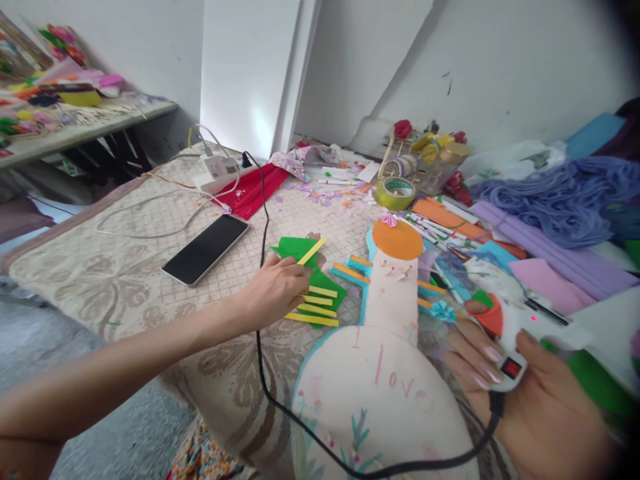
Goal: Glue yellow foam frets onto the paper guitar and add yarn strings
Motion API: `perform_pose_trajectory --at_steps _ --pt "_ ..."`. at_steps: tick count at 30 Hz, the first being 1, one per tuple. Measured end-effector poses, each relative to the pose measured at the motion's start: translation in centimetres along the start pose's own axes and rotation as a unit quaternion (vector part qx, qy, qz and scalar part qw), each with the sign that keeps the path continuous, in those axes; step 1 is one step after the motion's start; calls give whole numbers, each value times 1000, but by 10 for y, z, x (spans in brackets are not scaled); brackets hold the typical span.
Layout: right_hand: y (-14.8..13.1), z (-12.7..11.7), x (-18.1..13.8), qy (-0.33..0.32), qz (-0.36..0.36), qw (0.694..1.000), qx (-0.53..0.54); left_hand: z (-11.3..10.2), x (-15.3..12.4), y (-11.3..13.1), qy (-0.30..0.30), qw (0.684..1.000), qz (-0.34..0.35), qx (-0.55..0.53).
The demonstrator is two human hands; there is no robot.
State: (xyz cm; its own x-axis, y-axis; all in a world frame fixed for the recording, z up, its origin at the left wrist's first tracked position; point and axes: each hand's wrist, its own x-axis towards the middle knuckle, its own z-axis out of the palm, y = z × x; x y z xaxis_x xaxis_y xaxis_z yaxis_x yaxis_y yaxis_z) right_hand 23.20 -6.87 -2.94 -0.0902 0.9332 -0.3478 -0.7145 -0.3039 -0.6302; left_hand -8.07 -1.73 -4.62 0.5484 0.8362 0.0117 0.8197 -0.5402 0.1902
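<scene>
one head cam here, looking from above and behind the right hand [545, 400] and the left hand [274, 293], facing forward and tipped down. it's pretty close, more so to the right hand, which looks bigger; the left one is further out, about mid-frame. past both hands it takes in the table [135, 267] and reaches the wall [510, 53]; left of the left hand you get some floor [125, 420].

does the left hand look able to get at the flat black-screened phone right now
Probably yes: the left hand is close by, the flat black-screened phone lies uncovered, and apparently only a thin black cable runs between them.
</scene>
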Motion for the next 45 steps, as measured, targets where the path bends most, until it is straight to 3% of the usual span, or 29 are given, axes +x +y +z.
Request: perform_pose_trajectory --at_steps 12,26,34,39,41,42,43,45 --pt "0 1 -2 -20 -6 1000 -8 1 0 0 7 1000 -15 -26" --pt "-2 11 -2 7 -17 998 -60 1 -3 0 6 1000 -13 -26" --pt "-5 23 -3 -10 -13 996 -82 -19 -7 1 70 996 -11 -45" --pt "-7 32 -3 -40 1 995 -90 -31 -3 5 116 985 -20 -126" --pt "-9 37 -3 -57 1 994 -96 -34 4 6 100 963 -42 -247" --pt "-10 40 -3 -63 -1 993 -100 -34 8 6 73 937 -55 -338" --pt "-11 43 -4 -68 -4 992 -105 -33 13 6 38 895 -69 -438" --pt "-11 49 -5 -77 -7 990 -117 -30 22 6 -34 768 -89 -633"
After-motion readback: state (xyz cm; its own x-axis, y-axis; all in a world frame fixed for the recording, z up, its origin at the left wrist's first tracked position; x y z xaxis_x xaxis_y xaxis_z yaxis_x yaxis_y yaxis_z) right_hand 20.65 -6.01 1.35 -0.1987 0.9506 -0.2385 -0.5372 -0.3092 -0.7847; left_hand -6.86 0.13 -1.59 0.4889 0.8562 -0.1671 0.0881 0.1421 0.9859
